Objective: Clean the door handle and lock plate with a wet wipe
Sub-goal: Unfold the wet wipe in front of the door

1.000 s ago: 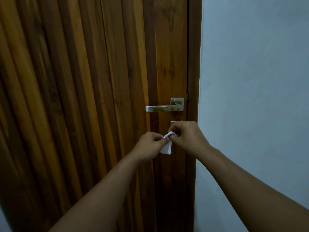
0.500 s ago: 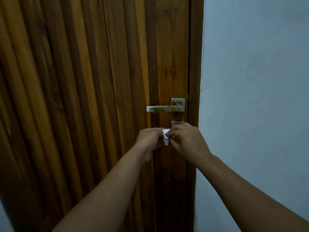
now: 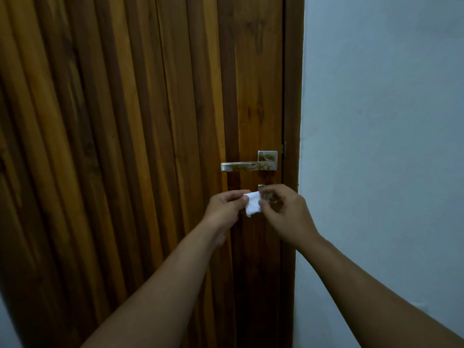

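White crumpled wipe (image 3: 252,204) pinched between left hand (image 3: 226,206) and right hand (image 3: 286,212) (below rust-stained metal handle (image 3: 248,166)).

The tall slatted wooden door (image 3: 140,146) is warm orange-brown, striped with alternating lighter honey and darker chocolate vertical bands, its grain showing dark streaks. At its three o'clock edge the silver rectangular metal lever handle (image 3: 248,165) is mottled with rusty brown stains. At six o'clock from it, the small crumpled wet wipe (image 3: 253,205) is plain white. The smooth painted wall (image 3: 381,146) is an even pale blue-grey.
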